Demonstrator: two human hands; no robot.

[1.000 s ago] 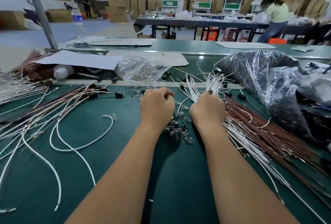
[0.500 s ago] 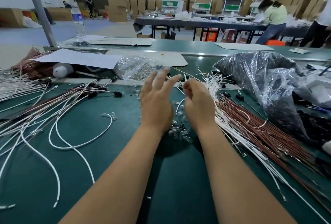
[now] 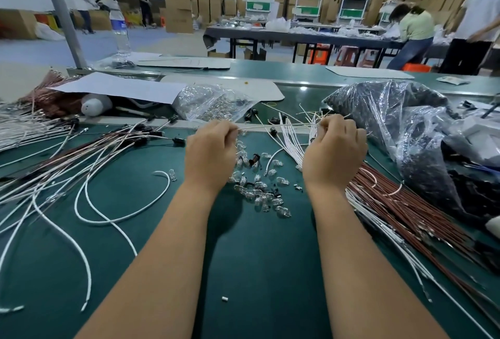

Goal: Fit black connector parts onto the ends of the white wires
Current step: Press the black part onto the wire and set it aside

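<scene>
A thin white wire (image 3: 276, 126) is stretched level between my two hands above the green table (image 3: 259, 257). My left hand (image 3: 211, 153) pinches its left end with curled fingers. My right hand (image 3: 335, 150) grips its right part, together with a fanned bunch of white wires (image 3: 293, 139). Below the hands lies a scatter of small clear bulbs (image 3: 259, 192) with a black connector part (image 3: 255, 159) among them. More black connectors (image 3: 274, 120) lie by the table's far strip. Whatever is inside my fists is hidden.
Finished white and brown wires with black ends (image 3: 89, 146) spread on the left. A brown and white wire bundle (image 3: 405, 208) runs along the right. A plastic bag of black parts (image 3: 422, 133) sits at the right, a clear bag of bulbs (image 3: 213, 107) behind my left hand. People work at far tables.
My hands were fists side by side, then the left opened and reached forward. Now they have moved apart, with one white wire drawn out between them.
</scene>
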